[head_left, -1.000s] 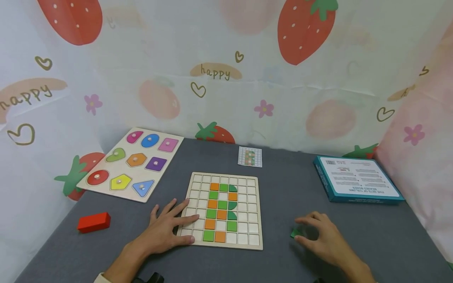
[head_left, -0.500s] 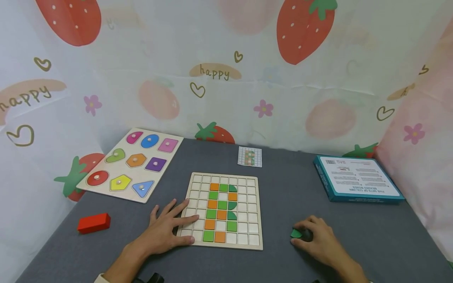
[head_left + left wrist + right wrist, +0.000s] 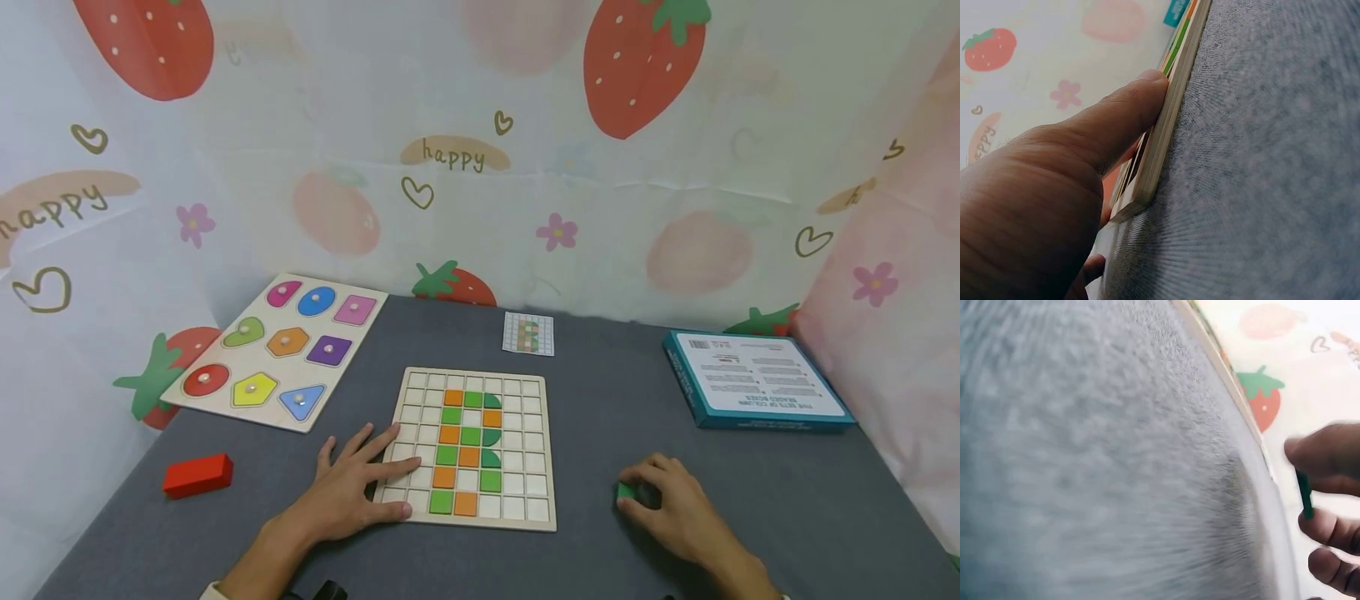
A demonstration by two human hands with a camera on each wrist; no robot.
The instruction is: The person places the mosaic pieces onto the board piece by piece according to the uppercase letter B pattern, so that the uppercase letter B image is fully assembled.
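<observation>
A wooden grid board lies on the table before me, with orange and green square tiles and several dark green round-edged tiles in its middle columns. My left hand rests on the board's left side, fingers spread; the left wrist view shows the thumb on its near edge. To the right of the board, my right hand pinches a small green tile between thumb and fingers. Seen edge-on in the right wrist view, that tile is a thin dark green piece with the fingertips at its two ends.
Behind the board lies a small pattern card. A knobbed shape puzzle is at the back left, with a red block in front of it. A teal box lies at the back right. Printed cloth encloses the table's back and sides.
The right hand's fingers have turned the green tile, which showed more of its face half a second ago and shows less now. My left hand and the board have stayed put.
</observation>
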